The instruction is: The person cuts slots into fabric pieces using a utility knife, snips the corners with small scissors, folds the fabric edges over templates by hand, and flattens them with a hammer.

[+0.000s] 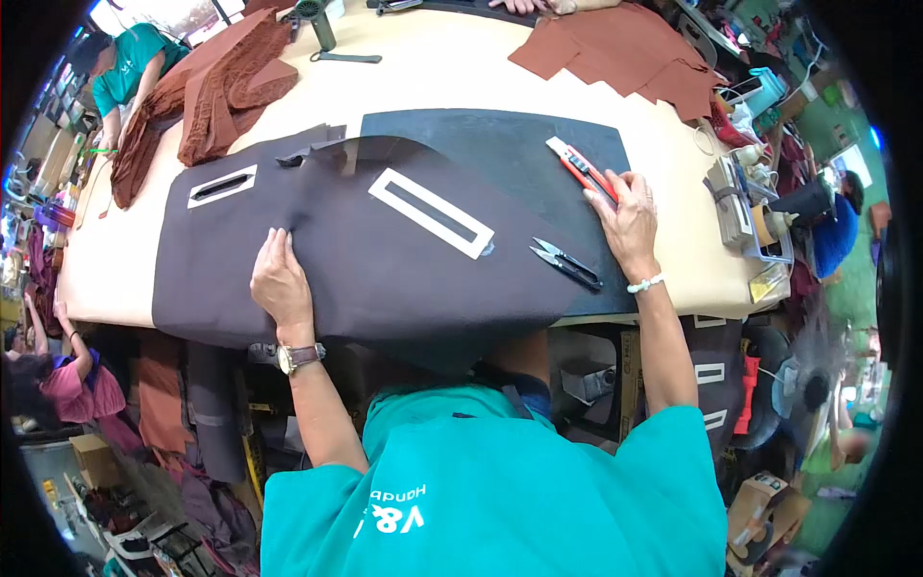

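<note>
Right hand is closed around a slim red utility knife with a pale end, aimed toward ten o'clock; whether its blade is extended cannot be told. On a dial centred on the long cream rectangular frame, with twelve away from the body, the right hand is found at three. At eight, the left hand is laid with straight fingers close together on the wide dark grey-brown sheet, and nothing is seen grasped in it. By judgement, the sheet is being steadied while the knife is held ready, and no cut is being made. For any stroke, a flat, pinned sheet and a left hand well clear of the blade's path are called for. Toward six, the sheet is draped over the near table edge, so a pull from the lap should be guarded against. Around one, a bare stretch of the dark green cutting mat is left for the knife, and past it, at twelve, open cream tabletop is offered. Less room is given at four, where black-handled thread snips with silver blades are laid, and at three, where the table's end is crowded by a cluttered tool rack.
</note>
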### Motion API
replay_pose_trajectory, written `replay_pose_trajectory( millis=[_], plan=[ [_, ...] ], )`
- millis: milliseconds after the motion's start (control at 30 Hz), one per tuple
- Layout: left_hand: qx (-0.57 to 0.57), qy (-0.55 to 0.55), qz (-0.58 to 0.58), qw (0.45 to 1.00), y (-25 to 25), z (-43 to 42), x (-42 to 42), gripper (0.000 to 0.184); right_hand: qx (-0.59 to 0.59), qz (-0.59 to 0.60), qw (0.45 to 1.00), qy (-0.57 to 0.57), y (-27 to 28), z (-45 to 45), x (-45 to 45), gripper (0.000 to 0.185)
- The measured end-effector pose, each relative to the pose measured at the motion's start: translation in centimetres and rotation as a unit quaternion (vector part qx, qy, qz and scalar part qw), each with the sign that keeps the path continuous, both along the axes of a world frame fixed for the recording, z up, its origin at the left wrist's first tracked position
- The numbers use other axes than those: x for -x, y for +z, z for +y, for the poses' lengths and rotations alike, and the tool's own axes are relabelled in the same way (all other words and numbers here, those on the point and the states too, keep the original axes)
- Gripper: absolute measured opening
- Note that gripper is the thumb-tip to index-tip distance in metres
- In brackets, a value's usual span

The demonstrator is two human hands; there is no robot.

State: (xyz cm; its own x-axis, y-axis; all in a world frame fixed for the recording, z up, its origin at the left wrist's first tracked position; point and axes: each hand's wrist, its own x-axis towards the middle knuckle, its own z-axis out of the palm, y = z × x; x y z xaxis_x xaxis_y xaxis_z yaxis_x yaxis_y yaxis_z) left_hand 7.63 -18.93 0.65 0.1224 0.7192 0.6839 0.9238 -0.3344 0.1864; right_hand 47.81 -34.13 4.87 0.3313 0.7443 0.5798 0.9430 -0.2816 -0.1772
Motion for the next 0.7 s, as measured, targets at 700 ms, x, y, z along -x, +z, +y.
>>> replay_pose_trajectory(
  millis=[700],
  plan=[
    [0.520, -0.208, -0.452, 0.694, 3.9, 1.2, -3.2, 0.054, 0.083, 0.486, 0.826, 0.271, 4.0, 1.4, 9.7, 0.021]
  ],
)
